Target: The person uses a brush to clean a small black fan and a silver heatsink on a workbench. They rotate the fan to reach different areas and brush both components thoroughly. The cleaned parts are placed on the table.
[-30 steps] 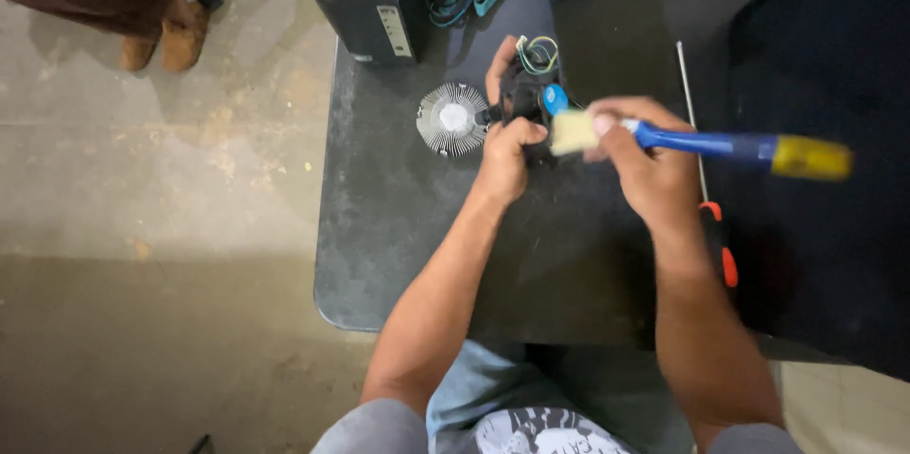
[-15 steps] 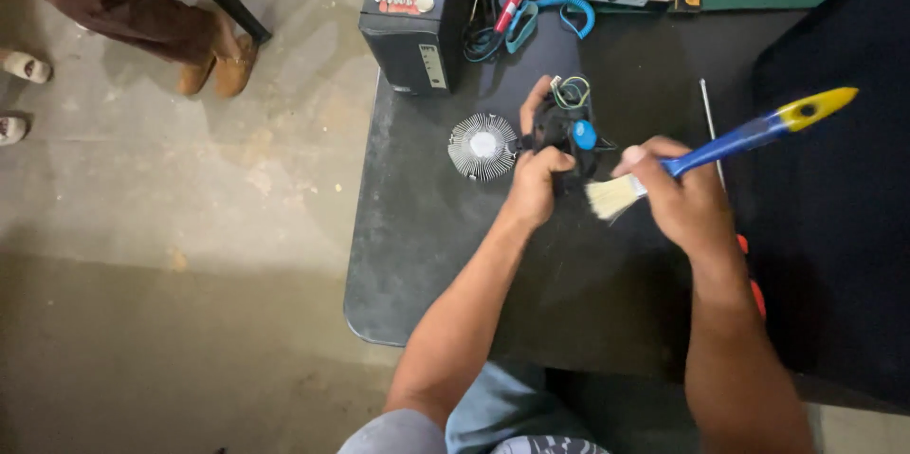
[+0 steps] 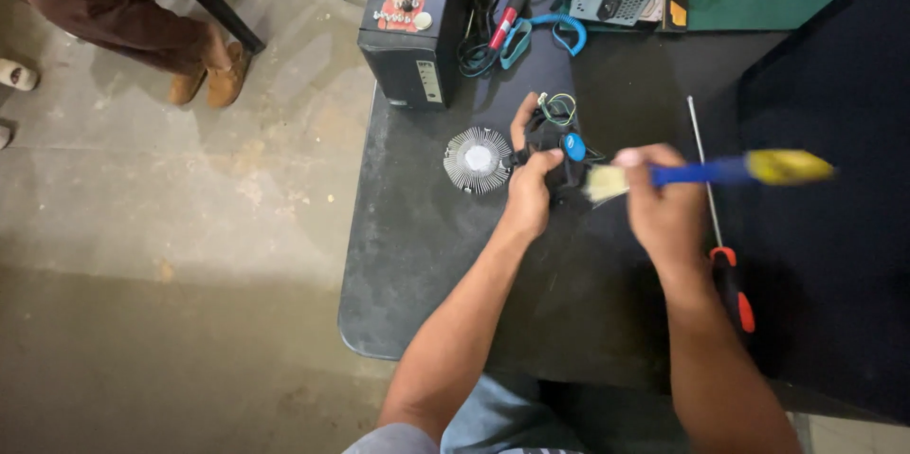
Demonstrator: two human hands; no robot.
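2 bare forearms reach up from the bottom of the frame over a black table point(image 3: 417, 302). Left hand point(image 3: 527, 190) clamps a black cooler fan point(image 3: 559, 146) at center; a round finned heatsink point(image 3: 477, 160) lies just left. Right hand point(image 3: 664, 208), fisted, grips a blue-handled brush point(image 3: 711, 172), bristles beside the fan. An orange-handled screwdriver point(image 3: 725, 264) lies right.

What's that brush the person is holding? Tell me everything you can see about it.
The brush is a flat paintbrush with pale bristles, a blue handle and a yellow end. It looks like plastic, though motion blur hides detail. It lies nearly level above the black table, bristles pointing left toward the small black fan part held by the left hand. The right hand grips it near the bristles.
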